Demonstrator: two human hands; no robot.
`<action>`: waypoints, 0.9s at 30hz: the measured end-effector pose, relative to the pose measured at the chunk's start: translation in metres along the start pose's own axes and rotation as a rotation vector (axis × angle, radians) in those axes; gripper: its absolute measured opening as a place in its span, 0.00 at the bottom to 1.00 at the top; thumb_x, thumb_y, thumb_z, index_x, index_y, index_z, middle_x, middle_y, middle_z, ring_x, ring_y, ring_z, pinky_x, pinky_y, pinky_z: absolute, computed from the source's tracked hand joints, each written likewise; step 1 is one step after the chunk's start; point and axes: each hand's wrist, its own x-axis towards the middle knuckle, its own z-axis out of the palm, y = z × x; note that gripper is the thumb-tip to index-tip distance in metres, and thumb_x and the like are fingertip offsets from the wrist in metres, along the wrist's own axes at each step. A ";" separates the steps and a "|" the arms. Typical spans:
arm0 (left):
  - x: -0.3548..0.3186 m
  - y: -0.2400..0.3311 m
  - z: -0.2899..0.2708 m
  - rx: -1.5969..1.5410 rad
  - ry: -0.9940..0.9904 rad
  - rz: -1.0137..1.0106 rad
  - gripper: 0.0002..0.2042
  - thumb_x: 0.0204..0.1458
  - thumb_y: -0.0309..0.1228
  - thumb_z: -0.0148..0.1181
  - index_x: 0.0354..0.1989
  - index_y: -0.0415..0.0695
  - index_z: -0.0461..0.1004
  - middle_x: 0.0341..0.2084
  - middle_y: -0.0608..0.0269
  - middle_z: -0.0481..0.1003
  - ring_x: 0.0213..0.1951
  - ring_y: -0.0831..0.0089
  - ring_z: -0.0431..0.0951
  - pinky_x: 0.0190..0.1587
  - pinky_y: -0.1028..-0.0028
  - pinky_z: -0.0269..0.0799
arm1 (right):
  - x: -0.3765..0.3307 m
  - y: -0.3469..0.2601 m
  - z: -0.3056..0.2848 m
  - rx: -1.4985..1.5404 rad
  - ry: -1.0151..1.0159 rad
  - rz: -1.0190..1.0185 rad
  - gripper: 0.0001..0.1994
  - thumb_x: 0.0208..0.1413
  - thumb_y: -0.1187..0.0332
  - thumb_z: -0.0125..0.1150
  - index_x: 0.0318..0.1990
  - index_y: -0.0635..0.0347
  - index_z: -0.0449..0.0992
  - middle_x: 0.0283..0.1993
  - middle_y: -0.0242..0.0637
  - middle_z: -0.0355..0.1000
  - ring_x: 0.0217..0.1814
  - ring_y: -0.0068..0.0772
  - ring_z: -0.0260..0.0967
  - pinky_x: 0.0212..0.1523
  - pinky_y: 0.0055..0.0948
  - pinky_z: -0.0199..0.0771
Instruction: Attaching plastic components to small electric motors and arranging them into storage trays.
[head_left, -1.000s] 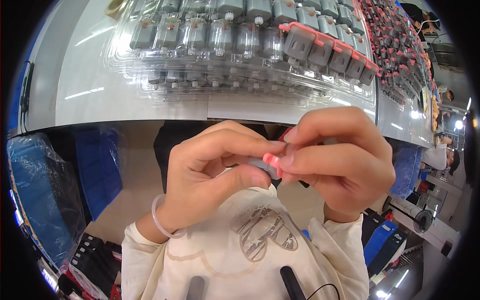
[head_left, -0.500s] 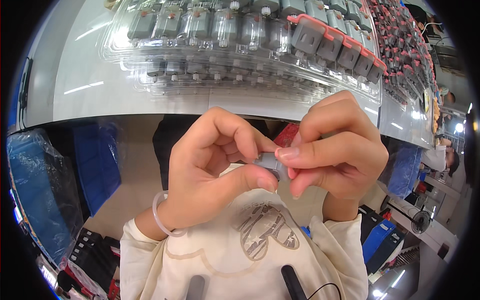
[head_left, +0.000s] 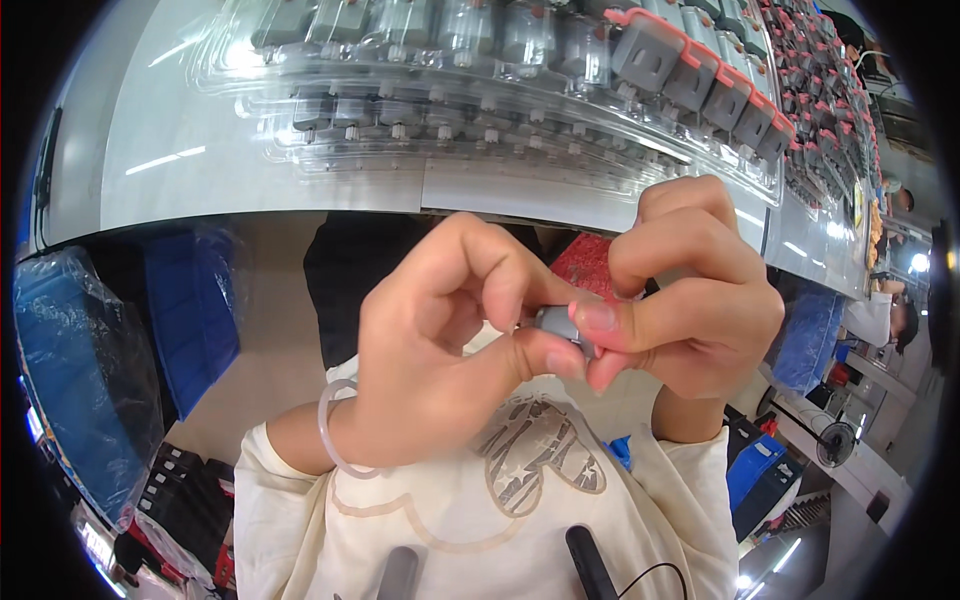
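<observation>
A small grey motor (head_left: 558, 322) is held in front of my chest, between both hands. My left hand (head_left: 430, 350) pinches one end of it with thumb and forefinger. At the other end, the thumb and fingers of my right hand (head_left: 705, 300) close on it from the right. Fingers cover much of the motor, so its ends are hidden. Beyond my hands, clear plastic trays (head_left: 225, 85) lie stacked on the table, holding rows of similar grey motors (head_left: 468, 30) with small white gears. Several grey pieces with pink tops (head_left: 690, 75) sit in a row on the tray's right part.
The grey table (head_left: 150, 180) ends just beyond my hands. Many more pink-and-grey parts (head_left: 825, 100) cover its right side. Plastic-wrapped blue bins (head_left: 80, 370) stand at the left, another blue bin (head_left: 805, 335) at the right. Something red (head_left: 583, 262) shows beneath the table edge.
Both hands, with the motor between them, have shifted slightly right in the picture. The right thumb now lies further over the motor. The trays appear a little higher and further right.
</observation>
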 end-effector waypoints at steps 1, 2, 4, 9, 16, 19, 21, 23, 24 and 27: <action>0.000 -0.001 0.000 -0.012 -0.007 -0.017 0.20 0.39 0.23 0.68 0.26 0.45 0.56 0.28 0.57 0.70 0.33 0.73 0.74 0.37 0.78 0.69 | -0.002 0.003 -0.001 0.007 -0.003 -0.001 0.12 0.33 0.57 0.68 0.24 0.52 0.78 0.26 0.28 0.66 0.28 0.28 0.56 0.28 0.25 0.55; -0.001 -0.002 0.000 -0.042 0.003 -0.063 0.20 0.39 0.22 0.67 0.27 0.45 0.56 0.29 0.57 0.69 0.33 0.74 0.73 0.37 0.80 0.68 | -0.005 0.006 -0.001 0.062 -0.020 0.020 0.13 0.33 0.56 0.68 0.25 0.53 0.78 0.26 0.29 0.66 0.28 0.28 0.56 0.27 0.25 0.55; 0.002 -0.003 -0.002 -0.003 -0.015 -0.040 0.19 0.39 0.22 0.67 0.27 0.44 0.56 0.28 0.58 0.69 0.33 0.75 0.72 0.36 0.80 0.67 | -0.007 0.009 0.003 0.120 -0.037 0.037 0.14 0.33 0.55 0.68 0.26 0.54 0.78 0.26 0.30 0.65 0.28 0.27 0.56 0.27 0.25 0.55; 0.009 0.006 -0.007 0.024 -0.049 0.105 0.21 0.40 0.22 0.66 0.33 0.42 0.55 0.30 0.58 0.66 0.34 0.75 0.70 0.39 0.77 0.67 | -0.004 -0.005 0.024 0.227 0.323 0.261 0.20 0.32 0.52 0.68 0.30 0.58 0.77 0.27 0.34 0.61 0.27 0.25 0.59 0.27 0.21 0.56; 0.006 0.020 -0.025 0.191 -0.219 0.270 0.20 0.42 0.24 0.65 0.40 0.39 0.60 0.38 0.52 0.67 0.42 0.67 0.70 0.44 0.71 0.67 | 0.017 -0.014 0.004 0.016 0.050 -0.005 0.22 0.34 0.54 0.68 0.34 0.62 0.76 0.27 0.37 0.67 0.28 0.25 0.62 0.26 0.23 0.61; 0.016 0.050 -0.036 0.723 -0.200 0.558 0.14 0.44 0.33 0.63 0.33 0.38 0.67 0.39 0.47 0.66 0.39 0.63 0.72 0.37 0.73 0.71 | 0.026 -0.039 -0.025 0.104 0.040 0.155 0.17 0.37 0.64 0.68 0.36 0.64 0.75 0.28 0.36 0.67 0.29 0.26 0.62 0.29 0.26 0.65; 0.031 0.065 -0.037 0.835 -0.045 0.835 0.11 0.50 0.32 0.56 0.35 0.36 0.68 0.35 0.50 0.68 0.35 0.68 0.71 0.34 0.76 0.68 | 0.044 -0.033 -0.039 -0.064 0.091 0.060 0.14 0.39 0.69 0.65 0.35 0.65 0.75 0.29 0.36 0.68 0.29 0.26 0.63 0.30 0.26 0.66; 0.051 0.086 -0.035 1.141 0.034 1.004 0.08 0.52 0.22 0.48 0.38 0.34 0.71 0.36 0.51 0.70 0.32 0.72 0.70 0.34 0.77 0.65 | 0.060 -0.023 -0.042 -0.233 0.144 -0.034 0.12 0.41 0.74 0.63 0.35 0.66 0.74 0.29 0.35 0.68 0.30 0.26 0.63 0.32 0.26 0.67; 0.059 0.091 -0.036 1.318 0.080 1.024 0.09 0.50 0.20 0.48 0.39 0.37 0.72 0.37 0.54 0.70 0.32 0.71 0.69 0.36 0.76 0.65 | 0.072 -0.019 -0.032 -0.254 0.209 0.022 0.10 0.41 0.76 0.61 0.34 0.66 0.74 0.31 0.35 0.69 0.30 0.25 0.64 0.32 0.25 0.67; 0.067 0.103 -0.002 1.595 0.111 0.937 0.12 0.48 0.19 0.49 0.40 0.41 0.73 0.39 0.58 0.70 0.35 0.68 0.69 0.41 0.74 0.63 | 0.081 -0.012 -0.028 -0.361 0.186 0.096 0.08 0.41 0.78 0.60 0.33 0.66 0.74 0.32 0.35 0.69 0.31 0.26 0.64 0.33 0.24 0.67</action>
